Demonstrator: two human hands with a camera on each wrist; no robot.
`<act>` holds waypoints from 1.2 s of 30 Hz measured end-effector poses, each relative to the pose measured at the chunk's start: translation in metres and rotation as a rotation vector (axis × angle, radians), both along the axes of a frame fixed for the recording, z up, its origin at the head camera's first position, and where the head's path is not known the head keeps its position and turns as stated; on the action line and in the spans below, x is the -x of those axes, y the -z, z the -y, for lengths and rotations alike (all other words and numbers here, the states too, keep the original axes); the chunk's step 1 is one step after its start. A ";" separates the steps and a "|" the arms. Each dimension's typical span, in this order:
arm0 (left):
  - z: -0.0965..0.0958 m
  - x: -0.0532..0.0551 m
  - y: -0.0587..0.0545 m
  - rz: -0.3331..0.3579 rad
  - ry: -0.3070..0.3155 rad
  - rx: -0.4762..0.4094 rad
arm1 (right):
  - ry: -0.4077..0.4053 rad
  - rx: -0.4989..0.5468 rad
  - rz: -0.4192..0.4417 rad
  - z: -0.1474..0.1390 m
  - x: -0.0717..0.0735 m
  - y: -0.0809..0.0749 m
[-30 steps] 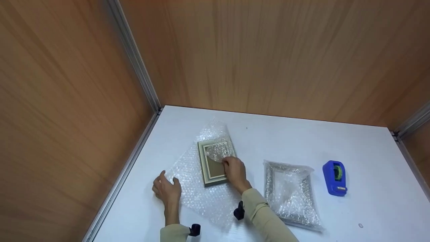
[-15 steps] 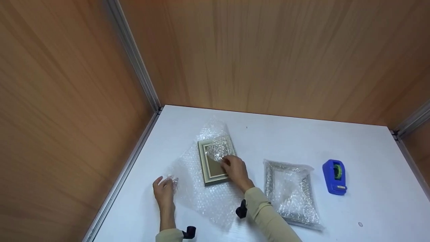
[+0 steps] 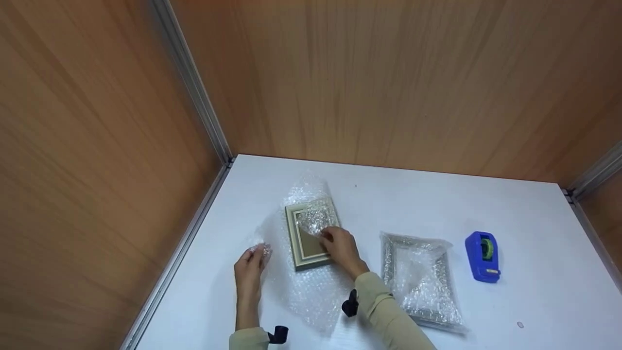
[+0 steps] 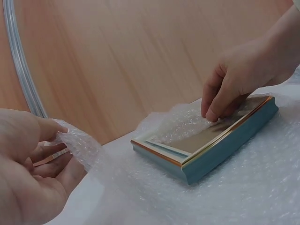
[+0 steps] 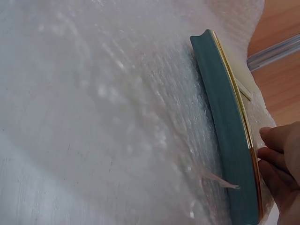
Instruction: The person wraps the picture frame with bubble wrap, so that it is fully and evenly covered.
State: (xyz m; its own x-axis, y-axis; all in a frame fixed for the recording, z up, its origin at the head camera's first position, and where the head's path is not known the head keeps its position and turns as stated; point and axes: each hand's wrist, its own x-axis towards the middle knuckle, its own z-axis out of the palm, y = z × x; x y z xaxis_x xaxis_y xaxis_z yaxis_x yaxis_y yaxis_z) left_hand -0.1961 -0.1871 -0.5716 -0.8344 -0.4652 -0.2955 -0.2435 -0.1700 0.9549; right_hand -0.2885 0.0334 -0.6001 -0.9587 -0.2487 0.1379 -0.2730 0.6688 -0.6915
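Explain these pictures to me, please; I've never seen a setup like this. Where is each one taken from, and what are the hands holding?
There is no robot here: a person works with two bare hands. One picture comes from a camera on the head, looking forward and down; the other two come from cameras on each wrist. On the white table lies a sheet of bubble wrap with a frame on it. To the right are a bubble-wrapped package and a blue tape dispenser. The left hand pinches a raised part of the sheet; the right hand holds a flap folded over the frame.
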 end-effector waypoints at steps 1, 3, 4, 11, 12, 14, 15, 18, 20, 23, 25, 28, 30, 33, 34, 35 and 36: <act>-0.002 0.002 -0.002 -0.007 0.008 0.005 | -0.003 -0.001 -0.008 0.000 0.000 0.000; -0.006 0.005 -0.005 -0.015 0.027 0.020 | -0.007 0.003 -0.008 -0.001 0.000 0.000; -0.008 0.006 -0.007 -0.012 0.040 0.036 | -0.011 0.005 -0.010 -0.001 0.000 0.000; -0.021 0.016 -0.015 -0.007 0.120 0.130 | -0.027 0.000 0.008 -0.002 0.001 -0.001; -0.023 0.017 -0.016 -0.012 0.131 0.137 | -0.030 -0.004 0.008 -0.002 0.001 -0.001; -0.027 0.020 -0.018 -0.026 0.154 0.144 | -0.033 -0.005 0.004 -0.002 0.001 -0.001; -0.029 0.021 -0.019 -0.027 0.168 0.151 | -0.033 -0.008 0.004 -0.002 0.001 -0.001; -0.034 0.025 -0.021 -0.044 0.220 0.182 | -0.035 -0.007 0.008 -0.002 0.002 -0.001; -0.038 0.027 -0.023 -0.044 0.265 0.218 | -0.036 -0.004 0.011 -0.003 0.002 -0.001; -0.043 0.031 -0.023 -0.043 0.342 0.289 | -0.046 -0.005 0.014 -0.004 0.003 -0.001; -0.046 0.034 -0.023 -0.032 0.392 0.334 | -0.055 -0.005 0.017 -0.005 0.003 -0.002; -0.051 0.039 -0.021 -0.029 0.455 0.379 | -0.070 -0.006 0.017 -0.006 0.003 -0.002; -0.053 0.042 -0.020 -0.031 0.489 0.402 | -0.081 -0.010 0.017 -0.006 0.004 -0.003; -0.056 0.047 -0.020 -0.039 0.532 0.457 | -0.099 -0.008 0.037 -0.008 0.005 -0.004; -0.057 0.049 -0.020 -0.044 0.545 0.483 | -0.106 -0.006 0.048 -0.009 0.006 -0.005; -0.057 0.051 -0.021 -0.045 0.556 0.512 | -0.113 -0.007 0.052 -0.009 0.006 -0.006; -0.058 0.053 -0.022 -0.045 0.569 0.543 | -0.121 -0.006 0.056 -0.010 0.007 -0.006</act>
